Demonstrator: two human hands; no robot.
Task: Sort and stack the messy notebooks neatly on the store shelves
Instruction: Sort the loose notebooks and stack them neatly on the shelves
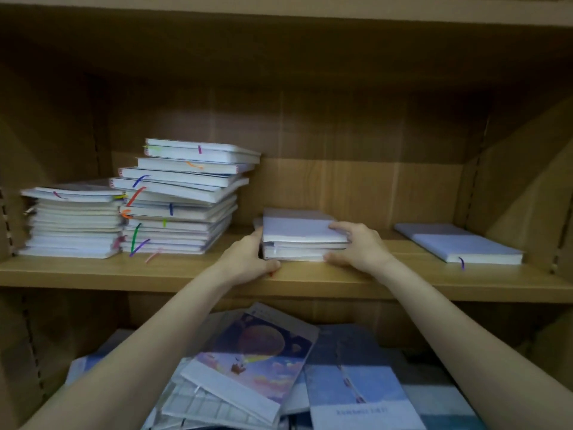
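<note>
shelving of pale wood grain fills your view, with a dim back panel and pegged side walls rising on either side of your arms. your left hand grips the left edge of a small stack of notebooks, thumb down at the shelf board near its front lip and fingers curled up the stack's side. your right hand clasps the stack's right edge, fingers lying over the top cover and thumb low against the bottom book. the stack sits flat on the board between your two hands, lavender and white cover uppermost.

well beyond your left hand, a tall uneven pile of white notebooks leans out of line, coloured ribbon markers trailing from its pages. touching that pile on its far side is a lower, squarer pile.

well out past your right hand, a single notebook lies flat and apart on the same board, a purple ribbon hanging over its front edge.

below your forearms, on the lower shelf, loose notebooks lie overlapped at angles, one showing a balloon against a purple and pink sky, another in blue just under your right forearm.

above your hands, the underside of the next shelf is in shadow.
</note>
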